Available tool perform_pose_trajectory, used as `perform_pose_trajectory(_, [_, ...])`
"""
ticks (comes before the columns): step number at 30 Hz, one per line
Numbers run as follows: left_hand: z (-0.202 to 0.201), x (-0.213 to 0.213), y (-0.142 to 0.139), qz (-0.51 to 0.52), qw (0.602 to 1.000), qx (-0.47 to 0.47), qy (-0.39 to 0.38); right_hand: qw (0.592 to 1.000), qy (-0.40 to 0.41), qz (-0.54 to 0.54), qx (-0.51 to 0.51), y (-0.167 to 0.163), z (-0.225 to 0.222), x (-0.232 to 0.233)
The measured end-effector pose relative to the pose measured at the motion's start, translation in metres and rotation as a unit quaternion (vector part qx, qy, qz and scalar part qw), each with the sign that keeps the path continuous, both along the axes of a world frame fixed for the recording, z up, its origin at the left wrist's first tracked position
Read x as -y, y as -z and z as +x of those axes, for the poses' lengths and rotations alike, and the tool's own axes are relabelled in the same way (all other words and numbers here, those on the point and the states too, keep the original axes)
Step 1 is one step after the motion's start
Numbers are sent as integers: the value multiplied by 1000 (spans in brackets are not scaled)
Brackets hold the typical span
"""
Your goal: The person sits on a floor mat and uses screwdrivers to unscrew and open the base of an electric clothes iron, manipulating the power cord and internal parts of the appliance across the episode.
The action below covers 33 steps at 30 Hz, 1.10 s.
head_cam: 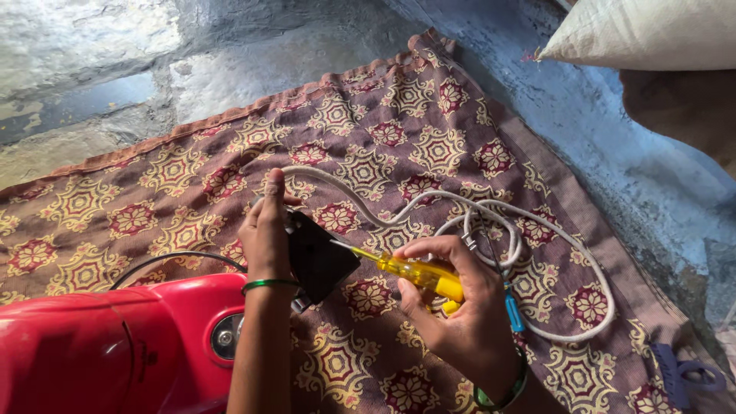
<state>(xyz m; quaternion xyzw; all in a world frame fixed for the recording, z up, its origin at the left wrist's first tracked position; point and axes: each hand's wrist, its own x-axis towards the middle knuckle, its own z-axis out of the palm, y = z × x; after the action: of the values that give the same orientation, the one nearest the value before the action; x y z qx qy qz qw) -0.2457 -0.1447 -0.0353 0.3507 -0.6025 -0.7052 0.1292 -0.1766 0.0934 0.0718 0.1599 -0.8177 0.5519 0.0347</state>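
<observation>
At far left, bottom corner: red appliance point(92, 345), glossy plastic body, small round chrome part on its side, lying on patterned mat point(153, 192) of maroon and cream. Thin black cable point(165, 259) running from behind the red body toward the wrist

Next, left hand point(267, 230), green bangle on the wrist, holding a black part point(316, 259) upright, a dark flat piece, perhaps a plug or a cover, hard to tell which. Fingers point(274, 188) pressed together along its back edge, thumb side hidden, so grip closed around the part. Part held just above the mat, between the red appliance and the white cord

Then right hand point(452, 307), fingers curled and pinching the yellow screwdriver point(418, 272) by its clear handle, metal tip touching the face of the black part. Blue small object under this hand, only partly visible

Further right: white cord point(537, 230), thick, lying in loose loops on the mat, one end going toward the black part. At far right edge a blue-violet plastic clip point(686, 376), and above it a white woven sack point(644, 31) against the blue wall

Step in hand, by judgement: working a screw on the black part, tip already set in place. Next move calls for steady hold by the left hand, straight pressure and turning by the right, without slipping off the screw head
</observation>
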Motion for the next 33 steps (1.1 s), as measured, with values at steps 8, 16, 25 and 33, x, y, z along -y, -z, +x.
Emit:
perform_pose_trajectory(8, [-3, 19, -15, 71, 997, 5, 17, 989, -36, -111, 96, 8, 0, 2])
perform_pose_trajectory(16, [-2, 30, -32, 137, 990, 3, 33, 987, -137, -87, -18, 9, 1, 18])
perform_pose_trajectory(25, [-3, 28, -33, 136, 990, 1, 33, 987, -124, -41, -97, 12, 3, 25])
perform_pose_trajectory(33, [-2, 27, -36, 131, 990, 22, 43, 977, -163, -75, -114, 26, 0, 27])
